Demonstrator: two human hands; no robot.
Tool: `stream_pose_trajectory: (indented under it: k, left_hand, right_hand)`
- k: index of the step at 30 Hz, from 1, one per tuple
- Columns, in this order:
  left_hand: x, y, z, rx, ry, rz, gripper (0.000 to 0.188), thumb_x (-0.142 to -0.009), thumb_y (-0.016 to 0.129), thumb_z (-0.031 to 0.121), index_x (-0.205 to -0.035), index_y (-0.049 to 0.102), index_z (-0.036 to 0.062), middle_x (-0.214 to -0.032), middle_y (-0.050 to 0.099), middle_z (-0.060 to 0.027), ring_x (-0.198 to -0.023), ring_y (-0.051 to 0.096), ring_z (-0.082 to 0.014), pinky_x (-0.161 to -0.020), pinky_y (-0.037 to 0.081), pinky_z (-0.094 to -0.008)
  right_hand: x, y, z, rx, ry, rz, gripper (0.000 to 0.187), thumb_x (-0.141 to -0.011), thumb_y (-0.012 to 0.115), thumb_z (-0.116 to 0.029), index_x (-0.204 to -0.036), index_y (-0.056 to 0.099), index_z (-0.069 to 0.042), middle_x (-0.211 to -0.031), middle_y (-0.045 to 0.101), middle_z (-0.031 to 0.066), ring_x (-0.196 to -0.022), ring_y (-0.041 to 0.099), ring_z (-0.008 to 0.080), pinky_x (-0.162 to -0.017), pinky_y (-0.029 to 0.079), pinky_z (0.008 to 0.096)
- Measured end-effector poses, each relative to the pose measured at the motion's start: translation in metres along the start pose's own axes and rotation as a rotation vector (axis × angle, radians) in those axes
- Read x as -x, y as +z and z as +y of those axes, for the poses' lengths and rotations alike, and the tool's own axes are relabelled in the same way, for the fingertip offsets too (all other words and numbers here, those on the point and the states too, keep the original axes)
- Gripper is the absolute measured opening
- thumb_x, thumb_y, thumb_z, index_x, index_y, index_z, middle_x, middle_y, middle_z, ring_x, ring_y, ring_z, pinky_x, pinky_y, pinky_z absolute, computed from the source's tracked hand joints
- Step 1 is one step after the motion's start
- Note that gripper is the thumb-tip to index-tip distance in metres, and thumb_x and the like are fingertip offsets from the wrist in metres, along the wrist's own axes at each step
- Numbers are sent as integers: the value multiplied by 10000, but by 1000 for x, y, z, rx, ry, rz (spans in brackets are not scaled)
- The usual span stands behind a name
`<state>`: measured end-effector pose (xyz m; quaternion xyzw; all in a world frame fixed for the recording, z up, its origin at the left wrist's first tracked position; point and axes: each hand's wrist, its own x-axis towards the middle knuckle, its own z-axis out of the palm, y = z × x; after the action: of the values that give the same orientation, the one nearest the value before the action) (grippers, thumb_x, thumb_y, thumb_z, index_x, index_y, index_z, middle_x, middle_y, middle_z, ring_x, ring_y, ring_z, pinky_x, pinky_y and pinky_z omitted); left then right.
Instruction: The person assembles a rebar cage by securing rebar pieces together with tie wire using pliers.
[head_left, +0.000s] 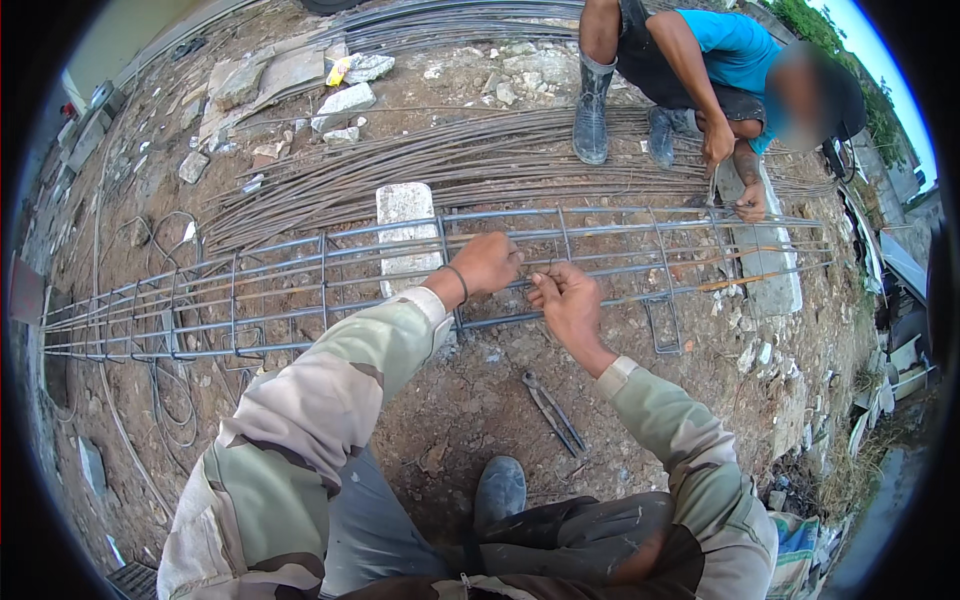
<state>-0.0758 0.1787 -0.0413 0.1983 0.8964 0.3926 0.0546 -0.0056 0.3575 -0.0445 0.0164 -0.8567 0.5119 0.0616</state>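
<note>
A long steel rebar cage (350, 245) of thin bars and square stirrups stretches across in front of me. My left hand (485, 265), a dark band at its wrist, is closed at the bars near the middle of the cage. Just to its right, my right hand (568, 303) is pinched with thumb and fingers together beside a bar. Anything held in either hand is too small to make out. On the dirt below the cage, a pair of pincers (553, 412) lies apart from both hands.
A white-grey block (405, 215) lies under the cage's middle, a concrete slab (765, 250) under its right part. Loose rebars (400, 160) lie beyond. A person (700, 60) in a blue shirt crouches at far right, hands at the cage. Rubble (345, 105) lies far left.
</note>
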Motion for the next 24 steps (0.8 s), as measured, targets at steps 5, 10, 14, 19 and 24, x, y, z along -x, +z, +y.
stream_pose_trajectory:
  k: [5,10,14,19,24]
  left_hand:
    - [-32,24,-12,155,-104,-266,247,-950,619,121,-1097,742,-35,-959,759,-207,-801,733,-293,-768,565,-391]
    - [-43,38,-18,660,-353,-221,286,-883,677,22,-1145,746,-70,-979,768,-155,-857,733,-189,-758,580,-319]
    - [-40,35,-10,637,-304,-196,287,-885,678,-18,-1160,735,-78,-1026,768,-174,-881,738,-175,-761,588,-293]
    - [-33,28,-2,403,-173,19,142,-908,710,5,-1023,792,-13,-933,789,-155,-822,753,-195,-762,597,-315]
    - [-43,27,25,185,93,206,162,-875,740,32,-1031,782,15,-960,770,-173,-805,757,-289,-746,587,-360]
  right_hand:
    - [13,19,-2,-135,-190,54,66,-954,652,40,-894,679,40,-762,723,89,-664,721,134,-586,574,275]
    - [-14,-7,6,104,-289,48,47,-905,650,84,-906,680,48,-770,722,125,-638,715,153,-564,549,299]
    - [-9,-7,-3,168,-385,75,25,-873,674,43,-887,674,22,-795,695,173,-665,687,326,-591,520,399]
    - [-14,-5,-9,202,-468,71,81,-857,663,63,-918,692,19,-809,701,166,-670,692,320,-596,527,393]
    - [-23,-32,10,374,-457,76,121,-820,680,47,-905,676,-39,-834,653,155,-740,659,398,-637,507,487]
